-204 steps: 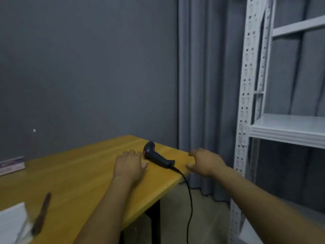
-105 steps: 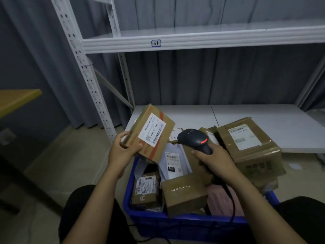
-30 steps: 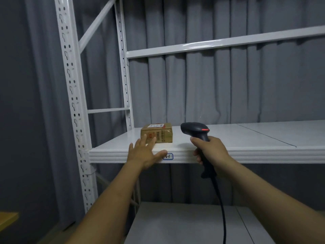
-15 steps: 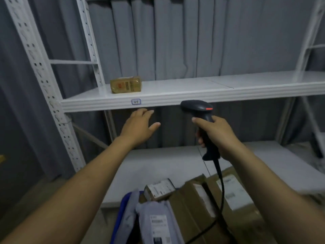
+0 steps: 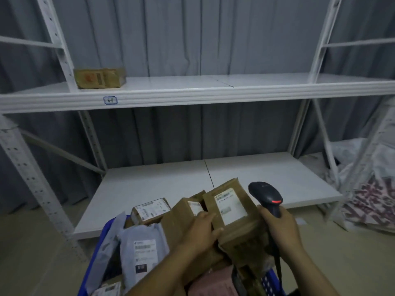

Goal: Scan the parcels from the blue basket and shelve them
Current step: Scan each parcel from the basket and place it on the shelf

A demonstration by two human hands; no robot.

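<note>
The left hand [image 5: 201, 229] grasps a cardboard parcel [image 5: 233, 212] at its left edge, fingers curled over it. The right hand [image 5: 280, 227] grips the scanner [image 5: 266, 194] — just right of this parcel. Below the fingers is the blue basket [image 5: 90, 274]; one small parcel [image 5: 99, 78] lies on the shelf [image 5: 192, 92] above.
</note>
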